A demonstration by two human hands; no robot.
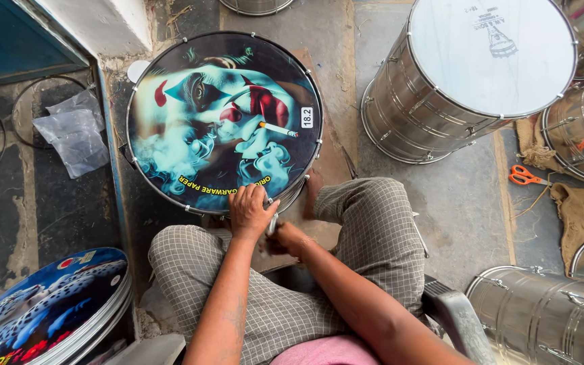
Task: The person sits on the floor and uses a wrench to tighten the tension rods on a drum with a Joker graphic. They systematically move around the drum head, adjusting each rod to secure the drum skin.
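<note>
The left hand presses flat on the near rim of the printed drum; the right hand, just beside, pinches a small metal tool upright against that rim.

Single head-worn camera, looking almost straight down from above the seated person's lap, facing forward past the knees to the floor. Sitting close: forearms are filling the lower frame, the printed drum is lying centre. Wide enough that it is taking in the steel drums at right.
</note>
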